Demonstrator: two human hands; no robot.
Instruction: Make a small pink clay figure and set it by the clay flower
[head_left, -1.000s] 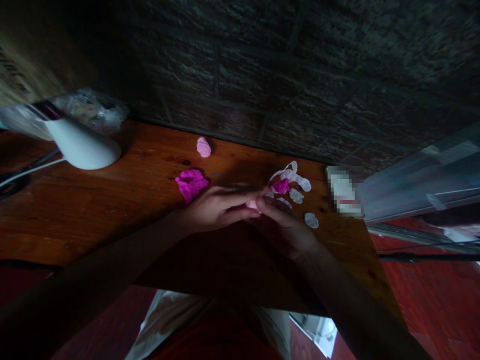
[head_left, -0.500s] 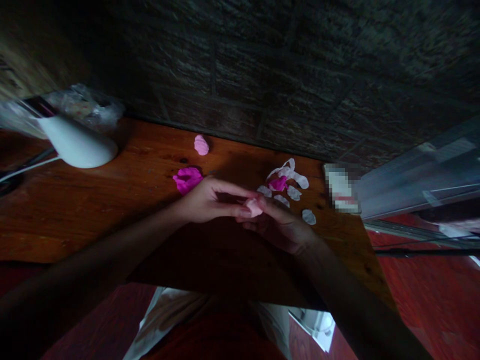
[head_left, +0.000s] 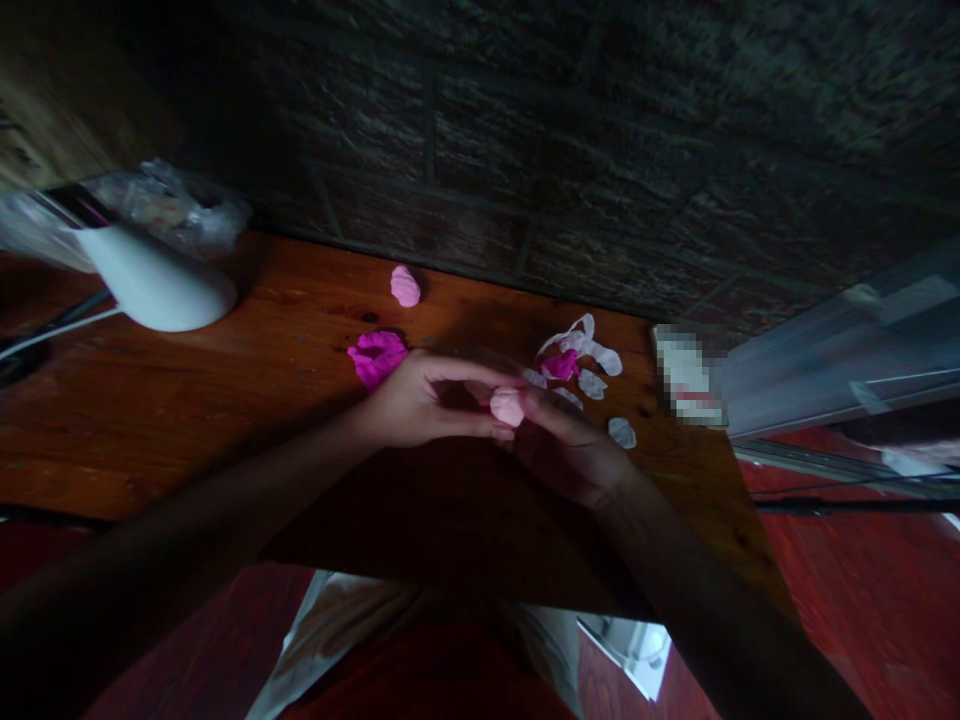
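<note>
Both my hands meet over the middle of a wooden table (head_left: pixel 187 400). My left hand (head_left: pixel 420 405) and my right hand (head_left: pixel 566 450) pinch a small pale pink lump (head_left: pixel 507 406) between their fingertips. Just behind my left hand lies a bright magenta lump (head_left: pixel 377 355). A second pale pink lump (head_left: pixel 406 286) sits farther back by the wall. Behind my right hand lie several white petal-like scraps (head_left: pixel 592 355) around a small magenta piece (head_left: pixel 559 366).
A white rounded lamp base (head_left: pixel 161 290) with a cable stands at the back left, with crumpled clear plastic (head_left: pixel 176 205) behind it. A small white box (head_left: pixel 686 375) rests at the table's right edge. A dark brick-patterned wall (head_left: pixel 600 150) backs the table.
My left hand's fingers have curled from flat over the lump to a pinch, and the pale pink lump now shows more fully between both hands' fingertips.
</note>
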